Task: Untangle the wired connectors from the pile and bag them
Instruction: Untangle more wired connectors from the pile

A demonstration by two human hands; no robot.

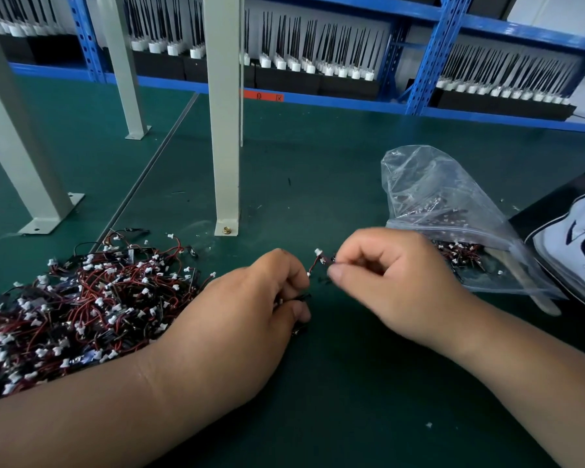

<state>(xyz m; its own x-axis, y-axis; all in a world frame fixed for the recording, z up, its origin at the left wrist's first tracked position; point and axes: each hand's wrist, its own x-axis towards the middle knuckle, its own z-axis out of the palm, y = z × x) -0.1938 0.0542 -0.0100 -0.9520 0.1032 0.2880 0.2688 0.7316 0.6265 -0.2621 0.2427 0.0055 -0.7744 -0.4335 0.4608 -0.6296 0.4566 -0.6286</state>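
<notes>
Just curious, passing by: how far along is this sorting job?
Early, it seems. Done: some connectors already lie in the bag. In hand: the left hand and right hand pull one wired connector apart between them. Left: the big pile remains tangled on the mat.

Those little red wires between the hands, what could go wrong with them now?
1. The wired connector stretches between the left hand and the right hand; a hard tug might pull its thin wires out of the white plug.
2. The left hand seems to hold more pieces, and the pile lies right beside it, so they could snag again.
3. The bag lies slumped on the mat, so pieces might miss its mouth.
</notes>
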